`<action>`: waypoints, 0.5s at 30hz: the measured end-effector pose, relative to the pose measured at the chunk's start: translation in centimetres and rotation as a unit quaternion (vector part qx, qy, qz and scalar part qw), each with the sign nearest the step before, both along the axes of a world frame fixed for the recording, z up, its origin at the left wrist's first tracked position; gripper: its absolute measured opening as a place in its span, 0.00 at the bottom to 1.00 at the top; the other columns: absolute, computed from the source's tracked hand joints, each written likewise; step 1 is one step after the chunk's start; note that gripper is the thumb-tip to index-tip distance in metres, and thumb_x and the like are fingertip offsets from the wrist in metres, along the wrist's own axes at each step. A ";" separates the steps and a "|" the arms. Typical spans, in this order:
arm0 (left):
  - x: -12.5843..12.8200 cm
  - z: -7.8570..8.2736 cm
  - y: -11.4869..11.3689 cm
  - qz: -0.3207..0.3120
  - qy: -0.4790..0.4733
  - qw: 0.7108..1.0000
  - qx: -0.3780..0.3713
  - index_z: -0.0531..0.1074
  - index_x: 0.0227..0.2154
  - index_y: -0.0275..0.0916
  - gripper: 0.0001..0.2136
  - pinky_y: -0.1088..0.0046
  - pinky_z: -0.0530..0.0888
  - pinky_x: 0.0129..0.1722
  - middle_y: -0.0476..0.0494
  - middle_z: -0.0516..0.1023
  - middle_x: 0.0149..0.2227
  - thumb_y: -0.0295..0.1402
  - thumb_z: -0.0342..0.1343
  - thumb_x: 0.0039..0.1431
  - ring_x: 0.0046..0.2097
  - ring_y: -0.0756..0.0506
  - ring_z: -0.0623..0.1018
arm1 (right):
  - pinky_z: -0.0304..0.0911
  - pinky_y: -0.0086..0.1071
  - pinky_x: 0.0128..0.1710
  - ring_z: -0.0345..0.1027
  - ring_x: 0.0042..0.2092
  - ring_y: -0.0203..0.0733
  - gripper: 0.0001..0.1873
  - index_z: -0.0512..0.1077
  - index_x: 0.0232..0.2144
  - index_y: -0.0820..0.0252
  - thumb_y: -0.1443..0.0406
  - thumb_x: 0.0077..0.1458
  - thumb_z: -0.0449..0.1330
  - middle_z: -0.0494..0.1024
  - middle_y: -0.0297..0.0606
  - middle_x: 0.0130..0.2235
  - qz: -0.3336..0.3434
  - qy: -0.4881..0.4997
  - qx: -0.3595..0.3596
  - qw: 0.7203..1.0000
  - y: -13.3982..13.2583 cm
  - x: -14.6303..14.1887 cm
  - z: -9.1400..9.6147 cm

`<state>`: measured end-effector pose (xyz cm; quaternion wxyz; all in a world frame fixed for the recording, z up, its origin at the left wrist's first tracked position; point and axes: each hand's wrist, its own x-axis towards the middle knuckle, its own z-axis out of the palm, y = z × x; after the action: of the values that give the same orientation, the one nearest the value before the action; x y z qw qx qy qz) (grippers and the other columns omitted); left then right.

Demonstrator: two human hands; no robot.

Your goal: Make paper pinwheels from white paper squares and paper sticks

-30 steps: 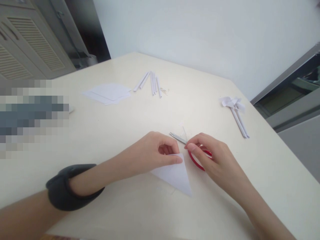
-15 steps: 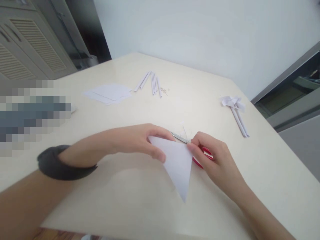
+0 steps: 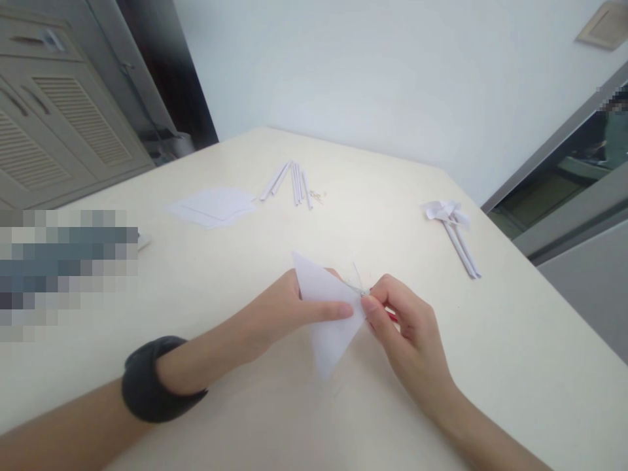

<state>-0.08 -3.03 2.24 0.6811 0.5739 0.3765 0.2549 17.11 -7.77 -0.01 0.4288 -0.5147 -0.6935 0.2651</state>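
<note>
Head view: white paper triangle [image 3: 321, 288] is tilted over the surface [image 3: 383, 229], betw. both hands; L hand [image 3: 282, 307] clamped on it, thumb in front, fingers behind; R hand [image 3: 415, 320] pinched tog. at the triangle's right corner, apparently on the paper; scissors [image 3: 393, 316] at that same corner, mostly hidden by R hand; can't tell if blades are closed; thin scrap [image 3: 358, 274] just beyond the triangle; done, by the look of it: tubes topped w/ bent paper [image 3: 444, 210], well right of and beyond the triangle; the triangle itself seems folded, prob. mid-prep, no cuts visible; to go, I'd judge: flat sheets [image 3: 216, 206] beyond and left of the triangle, plus loose rolled tubes [image 3: 297, 184] farther beyond it, w/ tiny bits [image 3: 316, 196] alongside; all apparently unused.
</note>
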 end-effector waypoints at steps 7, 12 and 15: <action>-0.1 0.2 0.2 0.046 0.080 0.995 0.046 0.66 0.21 0.38 0.07 0.77 0.58 0.23 0.55 0.66 0.19 0.31 0.60 0.46 0.24 0.51 0.66 | 0.54 0.29 0.33 0.61 0.33 0.34 0.20 0.66 0.28 0.59 0.60 0.65 0.40 0.68 0.33 0.28 0.064 0.006 -0.083 0.994 0.6 1.0 1.1; 0.0 0.3 0.1 0.020 0.096 0.994 0.052 0.66 0.19 0.37 0.08 0.77 0.59 0.22 0.56 0.65 0.18 0.30 0.60 0.44 0.23 0.52 0.66 | 0.51 0.28 0.27 0.57 0.28 0.33 0.15 0.63 0.23 0.59 0.61 0.60 0.50 0.64 0.30 0.24 0.099 -0.105 -0.096 0.985 0.8 1.1 1.5; 0.1 0.5 0.1 -0.008 0.083 0.996 0.041 0.69 0.20 0.37 0.05 0.77 0.61 0.23 0.55 0.68 0.19 0.29 0.60 0.46 0.24 0.51 0.68 | 0.52 0.29 0.28 0.58 0.28 0.33 0.15 0.61 0.20 0.60 0.65 0.59 0.50 0.64 0.30 0.24 0.136 -0.141 -0.094 0.976 0.8 0.9 1.4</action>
<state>-0.03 -2.97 2.70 0.6256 0.6232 0.4163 0.2166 17.99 -6.95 1.40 0.2362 -0.4856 -0.7825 0.3099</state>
